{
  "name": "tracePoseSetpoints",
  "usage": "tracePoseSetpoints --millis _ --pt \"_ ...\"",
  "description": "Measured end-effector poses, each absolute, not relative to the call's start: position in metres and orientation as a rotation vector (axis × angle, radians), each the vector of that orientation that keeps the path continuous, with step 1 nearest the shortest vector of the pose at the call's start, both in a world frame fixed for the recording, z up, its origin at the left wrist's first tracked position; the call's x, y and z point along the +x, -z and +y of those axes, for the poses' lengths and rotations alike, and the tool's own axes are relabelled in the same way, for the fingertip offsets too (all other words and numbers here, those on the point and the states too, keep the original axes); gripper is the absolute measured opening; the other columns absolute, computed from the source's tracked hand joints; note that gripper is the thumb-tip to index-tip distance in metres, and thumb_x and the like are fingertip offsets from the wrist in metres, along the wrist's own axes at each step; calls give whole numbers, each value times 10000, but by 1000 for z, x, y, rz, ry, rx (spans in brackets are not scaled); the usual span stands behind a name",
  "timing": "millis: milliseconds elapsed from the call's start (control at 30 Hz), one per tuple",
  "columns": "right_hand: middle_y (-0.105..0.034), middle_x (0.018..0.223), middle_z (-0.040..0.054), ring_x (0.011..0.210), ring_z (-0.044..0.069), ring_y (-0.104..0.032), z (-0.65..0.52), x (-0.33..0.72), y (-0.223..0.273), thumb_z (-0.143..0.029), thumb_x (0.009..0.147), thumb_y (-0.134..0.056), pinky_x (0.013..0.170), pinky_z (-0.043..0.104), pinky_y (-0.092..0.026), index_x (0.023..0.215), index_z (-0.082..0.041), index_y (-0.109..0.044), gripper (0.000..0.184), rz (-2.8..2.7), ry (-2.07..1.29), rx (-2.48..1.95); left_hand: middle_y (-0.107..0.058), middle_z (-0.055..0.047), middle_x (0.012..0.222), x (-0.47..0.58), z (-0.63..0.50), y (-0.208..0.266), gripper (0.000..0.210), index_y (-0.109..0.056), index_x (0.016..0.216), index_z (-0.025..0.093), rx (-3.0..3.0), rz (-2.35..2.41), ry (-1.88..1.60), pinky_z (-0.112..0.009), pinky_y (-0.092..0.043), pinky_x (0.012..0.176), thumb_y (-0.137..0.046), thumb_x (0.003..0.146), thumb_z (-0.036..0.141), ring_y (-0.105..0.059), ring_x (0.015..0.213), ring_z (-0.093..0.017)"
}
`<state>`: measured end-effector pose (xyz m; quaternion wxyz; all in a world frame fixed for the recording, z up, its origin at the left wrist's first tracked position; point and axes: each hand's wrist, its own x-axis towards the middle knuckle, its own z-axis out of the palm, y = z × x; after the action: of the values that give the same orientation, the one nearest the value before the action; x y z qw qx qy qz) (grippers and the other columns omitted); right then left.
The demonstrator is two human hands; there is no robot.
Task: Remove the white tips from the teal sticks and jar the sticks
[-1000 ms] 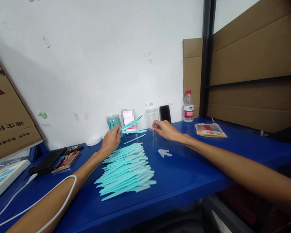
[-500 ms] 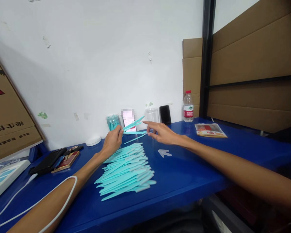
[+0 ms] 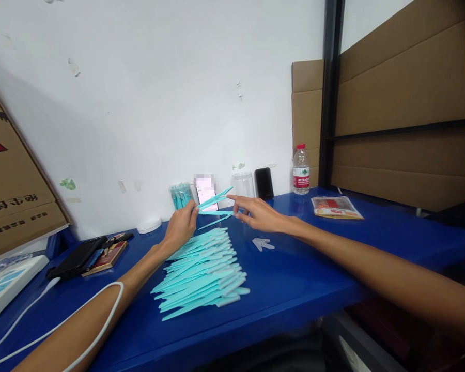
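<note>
My left hand (image 3: 181, 225) is closed around the handle ends of a few slim turquoise eyebrow razors (image 3: 214, 199), which fan out to the right above the table. My right hand (image 3: 258, 213) meets their far ends: the index finger stretches toward the upper ones, while the thumb and curled fingers pinch the tip of a lower one. Just below, one loose razor (image 3: 213, 223) lies apart. A dense pile of turquoise razors with pale, translucent caps (image 3: 203, 274) covers the table in front. Several loose translucent caps (image 3: 261, 244) rest to the pile's right.
Along the wall stand a clear tub of razors (image 3: 181, 195), a lit phone (image 3: 205, 192), a clear jar (image 3: 243, 185), a black device (image 3: 264, 183) and a bottle (image 3: 301, 173). A food packet (image 3: 336, 207) lies right. A white cable (image 3: 118, 305) crosses my left forearm.
Both hands stay almost in place. My right hand has shifted very slightly left, its index fingertip nearer the upper razors. The pile and loose caps are unmoved.
</note>
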<state>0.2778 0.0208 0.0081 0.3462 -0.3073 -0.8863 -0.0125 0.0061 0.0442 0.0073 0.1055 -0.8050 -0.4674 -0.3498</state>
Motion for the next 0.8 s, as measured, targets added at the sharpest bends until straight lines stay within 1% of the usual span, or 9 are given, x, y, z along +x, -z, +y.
tracePoseSetpoints --millis 67,167,267,500,667,800 --pt "-552 1332 112 784 156 -626 22 278 -8 -151 864 -507 716 336 -467 1118 -202 -624 284 -2296 39 -803 -442 30 597 6 44 -7 192 -418 814 211 -2375 -1375 1036 -266 -227 545 -357 965 312 -428 540 -143" --pt "-621 1203 104 770 150 -617 23 278 -7 -156 874 -507 724 321 -459 1230 -198 -578 365 -2290 39 -806 -442 31 597 7 43 -8 193 -420 809 210 -2373 -1381 1044 -266 -226 543 -362 964 310 -426 539 -142" --pt "-650 1120 91 751 147 -610 24 278 -6 -164 882 -501 722 312 -455 1278 -195 -549 400 -2296 29 -798 -440 31 593 8 42 -9 195 -425 807 209 -2377 -1385 1062 -267 -227 544 -362 963 309 -426 535 -142" --pt "-602 1246 105 721 132 -600 24 278 -6 -169 882 -505 714 311 -458 1239 -200 -573 364 -2296 20 -784 -430 38 572 7 43 -9 194 -420 803 213 -2398 -1383 1108 -264 -239 543 -363 962 309 -411 523 -142" --pt "-623 1199 103 791 154 -616 24 277 -6 -160 886 -507 754 327 -462 1299 -207 -532 417 -2290 9 -782 -412 44 573 6 43 -8 199 -420 816 215 -2382 -1376 1121 -260 -236 542 -351 969 321 -410 523 -139" --pt "-605 1234 112 860 172 -623 23 277 -6 -157 884 -509 792 350 -463 1232 -201 -578 357 -2287 2 -778 -418 41 591 6 43 -8 206 -421 820 211 -2357 -1380 1111 -259 -240 553 -337 974 320 -425 532 -137"
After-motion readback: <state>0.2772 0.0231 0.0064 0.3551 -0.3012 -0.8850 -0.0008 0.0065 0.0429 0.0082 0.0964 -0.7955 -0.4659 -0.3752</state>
